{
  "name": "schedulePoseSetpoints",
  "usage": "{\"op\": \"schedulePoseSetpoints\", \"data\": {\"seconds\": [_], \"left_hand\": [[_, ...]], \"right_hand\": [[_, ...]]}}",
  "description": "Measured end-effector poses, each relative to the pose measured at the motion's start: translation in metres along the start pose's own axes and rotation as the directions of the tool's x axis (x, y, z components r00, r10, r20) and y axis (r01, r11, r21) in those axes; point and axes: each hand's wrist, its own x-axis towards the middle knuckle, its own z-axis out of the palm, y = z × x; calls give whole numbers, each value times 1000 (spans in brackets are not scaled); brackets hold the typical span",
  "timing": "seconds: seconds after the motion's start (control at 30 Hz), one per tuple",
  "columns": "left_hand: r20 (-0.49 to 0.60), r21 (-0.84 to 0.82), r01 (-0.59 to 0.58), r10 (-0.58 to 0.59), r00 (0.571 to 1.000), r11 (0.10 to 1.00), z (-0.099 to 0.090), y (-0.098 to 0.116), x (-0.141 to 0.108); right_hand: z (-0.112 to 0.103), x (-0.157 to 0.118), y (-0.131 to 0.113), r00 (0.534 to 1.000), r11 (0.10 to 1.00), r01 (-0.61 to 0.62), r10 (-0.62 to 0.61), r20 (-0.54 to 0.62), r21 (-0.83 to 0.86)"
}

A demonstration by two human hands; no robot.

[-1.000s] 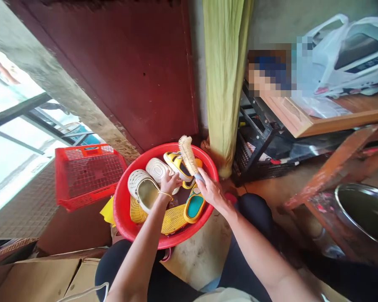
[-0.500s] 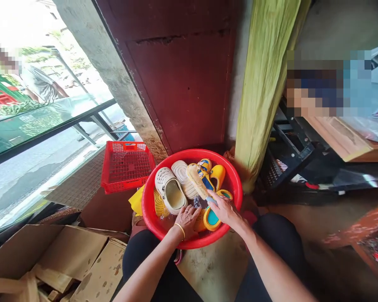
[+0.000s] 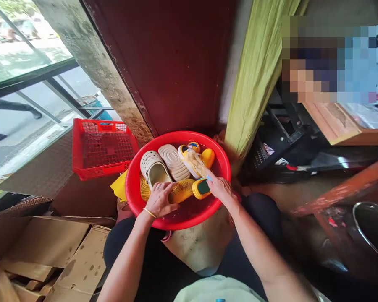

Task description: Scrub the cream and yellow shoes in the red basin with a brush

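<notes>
A red basin holds water and several shoes. My left hand, with a ring and a yellow bangle, has its fingers and thumb around the near end of a yellow shoe, whose textured sole shows. Closed around a light-blue handle, my right hand holds a scrub brush with pale bristles over the yellow shoes at the right. Beside my left hand lies a cream clog, opening upward. Another cream clog rests sole up. A yellow shoe with a green inside is under my right fingers.
A red plastic crate stands left of the basin. Opened cardboard boxes lie at the lower left. A dark red door and a yellow-green post rise behind. At right are a wooden table edge and a metal-rimmed pot.
The view has shifted, and the basin appears lower-left to higher. My left hand has moved toward the cream clog, and more of the yellow sole shows. The brush stays in my right hand.
</notes>
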Motion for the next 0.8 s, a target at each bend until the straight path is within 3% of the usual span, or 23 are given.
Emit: {"op": "schedulePoseSetpoints", "data": {"seconds": [0.1,0.23,0.3,0.4,0.5,0.57,0.7,0.8], "left_hand": [[-108,-139,97,-113,988,986,-11,-11,-8],[-180,-312,198,-263,948,929,-15,-15,-12],[-190,-424,213,-317,929,880,-11,-11,-10],[-153,-658,224,-419,895,718,-1,1,-2],[-162,-746,229,-505,848,625,8,11,6],[-178,-753,229,-526,832,617,12,15,11],[-73,-794,249,-495,866,554,21,15,14],[-46,-775,251,-447,893,580,26,13,13]], "right_hand": [[0,6,2,996,997,-82,81,20,3],[6,9,-5,998,991,-55,58,-16,121],[8,5,-15,997,981,19,-5,-72,195],[10,-9,-32,964,944,244,-211,-161,223],[9,-21,-41,917,909,394,-377,-132,137],[7,-20,-40,931,930,361,-355,-82,72],[1,-3,-25,986,988,146,-141,-93,50],[-2,-3,-20,975,980,178,-164,-149,91]]}}
